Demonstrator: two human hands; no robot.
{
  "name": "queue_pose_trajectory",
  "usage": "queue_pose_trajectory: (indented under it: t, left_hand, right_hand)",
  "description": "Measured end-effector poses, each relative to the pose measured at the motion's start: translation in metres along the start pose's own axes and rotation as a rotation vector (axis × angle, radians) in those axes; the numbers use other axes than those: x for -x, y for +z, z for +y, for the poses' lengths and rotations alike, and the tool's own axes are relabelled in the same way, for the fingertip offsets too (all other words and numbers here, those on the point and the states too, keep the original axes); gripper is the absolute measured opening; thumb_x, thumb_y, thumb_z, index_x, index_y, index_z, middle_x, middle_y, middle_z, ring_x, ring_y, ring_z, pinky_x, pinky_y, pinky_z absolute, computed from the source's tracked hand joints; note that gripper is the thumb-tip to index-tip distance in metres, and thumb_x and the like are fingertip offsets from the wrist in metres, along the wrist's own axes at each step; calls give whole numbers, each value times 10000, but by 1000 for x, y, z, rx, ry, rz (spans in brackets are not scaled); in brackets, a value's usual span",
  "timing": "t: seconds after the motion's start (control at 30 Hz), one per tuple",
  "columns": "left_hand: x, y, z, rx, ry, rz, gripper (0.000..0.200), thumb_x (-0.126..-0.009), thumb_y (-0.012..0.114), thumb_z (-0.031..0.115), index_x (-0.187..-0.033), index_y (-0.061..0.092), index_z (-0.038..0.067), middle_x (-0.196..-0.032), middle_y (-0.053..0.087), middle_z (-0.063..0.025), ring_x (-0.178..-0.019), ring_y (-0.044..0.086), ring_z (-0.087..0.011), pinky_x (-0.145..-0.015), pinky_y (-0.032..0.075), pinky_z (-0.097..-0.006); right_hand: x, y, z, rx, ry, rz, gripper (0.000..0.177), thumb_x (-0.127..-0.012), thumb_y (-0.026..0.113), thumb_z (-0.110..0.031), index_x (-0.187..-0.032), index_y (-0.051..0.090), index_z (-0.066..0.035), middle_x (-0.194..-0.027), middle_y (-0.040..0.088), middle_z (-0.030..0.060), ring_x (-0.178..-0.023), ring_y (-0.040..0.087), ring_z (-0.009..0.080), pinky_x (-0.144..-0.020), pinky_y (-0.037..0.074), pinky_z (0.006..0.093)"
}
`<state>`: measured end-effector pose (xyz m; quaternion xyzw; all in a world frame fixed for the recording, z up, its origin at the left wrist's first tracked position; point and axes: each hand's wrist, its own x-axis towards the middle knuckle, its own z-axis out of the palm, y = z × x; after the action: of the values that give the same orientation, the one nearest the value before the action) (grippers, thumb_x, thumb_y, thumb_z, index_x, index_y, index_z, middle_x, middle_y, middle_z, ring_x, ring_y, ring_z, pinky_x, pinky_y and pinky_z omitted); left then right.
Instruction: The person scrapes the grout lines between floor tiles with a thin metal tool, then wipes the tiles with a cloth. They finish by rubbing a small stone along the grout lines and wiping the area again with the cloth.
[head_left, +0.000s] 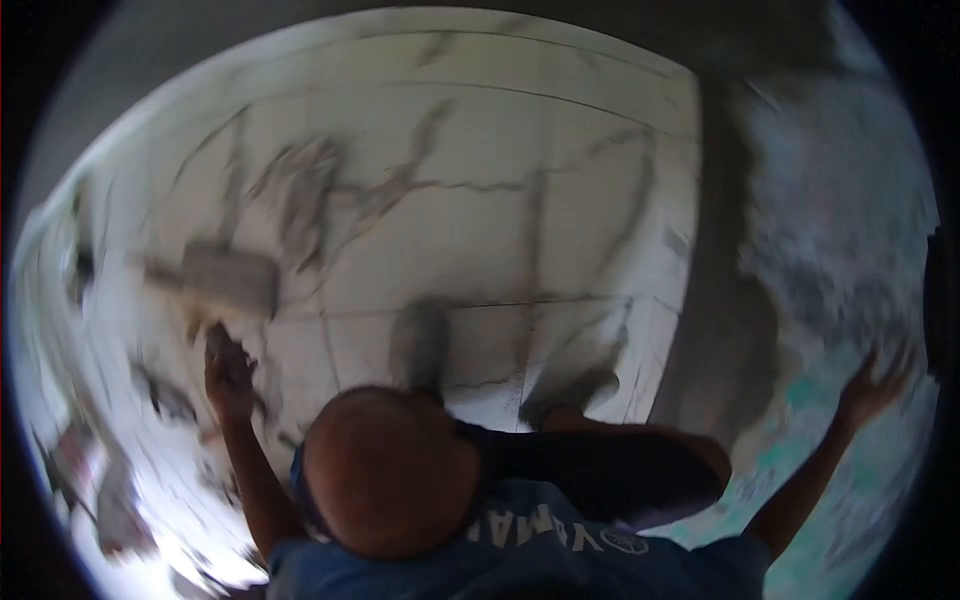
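Note:
My left hand is at the left, just below a grey rectangular block-like tool with a yellowish part. Its dark fingers are blurred, and whether they touch the tool or hold anything is unclear. Far to the right, my right hand is spread with nothing in it, over or against a mottled grey and green surface. Pale tiles with dark smears and veins lie in front of me.
My bent knee and two feet, the left foot and the right foot, are low in the middle. A dark grey strip borders the tiles on the right. Blurred items lie at the lower left.

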<state>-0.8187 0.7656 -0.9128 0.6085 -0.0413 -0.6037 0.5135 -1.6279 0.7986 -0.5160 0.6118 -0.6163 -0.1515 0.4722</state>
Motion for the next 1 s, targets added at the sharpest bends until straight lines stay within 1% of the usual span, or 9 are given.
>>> queue_pose_trajectory:
  t: [0.1,0.2,0.23,0.3,0.37,0.43,0.5,0.7,1.0]
  left_hand:
    - [-19,114,-19,-60,-21,-344,491,-865,601,231,-1311,454,89,-941,590,-33,-690,539,-93,-599,442,-227]
    - [-24,254,-40,-850,81,-530,379,-848,646,210,-1176,537,56,-789,562,26,-639,484,-68,-550,406,-219]
    - [-30,298,-51,-1008,120,-646,337,-848,650,204,-1126,558,39,-758,555,37,-640,470,-59,-551,400,-215]
    - [-51,374,-83,-1103,213,-944,324,-849,653,207,-1099,566,20,-740,546,49,-636,467,-76,-544,408,-238]
    - [-79,447,-117,-1437,224,-1046,410,-883,612,281,-1164,530,-6,-889,578,-25,-803,508,-112,-736,443,-266]
    - [-85,518,-152,-1196,-5,-1186,397,-878,623,251,-1179,517,15,-938,569,-33,-831,493,-104,-739,437,-272]
    - [-75,577,-173,-1169,1,-1232,442,-842,681,216,-1194,497,22,-995,568,-52,-839,512,-114,-743,443,-276]
    - [-78,617,-241,-619,-278,-1312,387,-844,662,159,-1162,494,16,-1002,617,-123,-926,616,-227,-839,495,-374]
    - [-94,618,-268,-525,-418,-1230,455,-873,656,220,-1199,424,3,-1041,605,-154,-961,616,-246,-848,496,-360]
  right_hand:
    - [6,-22,1,113,-29,-46,475,-899,628,-311,-1281,542,-42,-1327,498,198,-1201,496,359,-967,410,460]
    - [58,-22,67,183,32,-28,473,-900,625,-335,-1199,588,30,-1179,592,222,-1120,560,344,-931,442,433]
    - [98,-21,109,342,114,-99,506,-900,602,-414,-1073,648,59,-1002,648,226,-998,620,330,-878,481,385]
    - [135,-24,150,475,142,-143,528,-910,542,-448,-1145,591,22,-1101,568,219,-1067,552,342,-905,437,425]
    - [139,-26,153,524,129,-167,558,-919,482,-482,-1218,534,-15,-1200,489,212,-1135,484,353,-931,392,466]
    - [121,-24,125,559,121,-188,592,-929,422,-517,-1291,478,-51,-1299,409,205,-1204,417,364,-957,348,506]
    - [101,-21,97,583,133,-218,631,-939,362,-551,-1364,421,-88,-1398,330,198,-1272,349,376,-983,303,547]
    - [94,-15,96,631,11,-221,661,-957,310,-564,-1443,347,-117,-1486,271,192,-1336,290,384,-1011,263,566]
    - [115,-26,60,798,-261,-372,721,-953,333,-562,-1424,325,-17,-1436,318,233,-1310,332,360,-1029,269,512]
